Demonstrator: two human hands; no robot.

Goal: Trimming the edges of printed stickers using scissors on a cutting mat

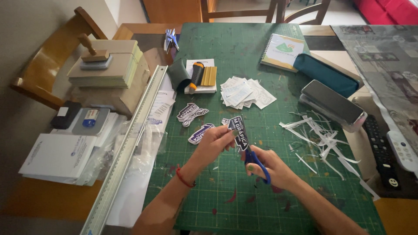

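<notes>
My left hand [214, 141] pinches a dark printed sticker [240, 132] by its left edge, held above the green cutting mat [244, 200]. My right hand [271, 165] grips blue-handled scissors [254, 159], whose blades meet the sticker's lower edge. A red band circles my left wrist. Several cut-out stickers [192, 114] lie on the mat just beyond my left hand, and another one [200, 133] lies right beside it.
White paper trimmings [320, 139] litter the mat at right. A pile of white sheets [244, 93], a utility knife [196, 75], a long metal ruler [126, 148], a silver case [333, 104], a teal pouch [324, 74], a notebook [283, 50] and remotes [389, 152] surround the work area.
</notes>
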